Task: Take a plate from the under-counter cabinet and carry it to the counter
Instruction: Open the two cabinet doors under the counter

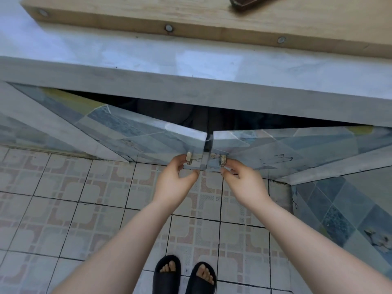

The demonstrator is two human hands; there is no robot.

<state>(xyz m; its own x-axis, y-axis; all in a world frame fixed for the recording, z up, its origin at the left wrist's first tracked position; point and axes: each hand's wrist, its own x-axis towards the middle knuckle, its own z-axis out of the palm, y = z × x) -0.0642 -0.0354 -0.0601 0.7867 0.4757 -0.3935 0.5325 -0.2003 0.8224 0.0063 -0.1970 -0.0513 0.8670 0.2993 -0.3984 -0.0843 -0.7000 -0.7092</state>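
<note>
Under the grey stone counter [148, 81] the cabinet's two tiled doors stand partly swung out towards me. My left hand [177, 179] grips the small pale handle [188, 157] of the left door [131, 128]. The matching handle [222, 160] on the right door [286, 143] is held by my right hand [244, 183]. A narrow gap separates the door edges. Behind them the cabinet interior [191, 115] is dark, and no plate can be seen.
A thick wooden board [191, 18] lies on the counter at the back, with a dark object [244, 3] on it. A tiled wall [339, 213] juts out at the right. My feet in black sandals [184, 276] stand on the patterned floor tiles.
</note>
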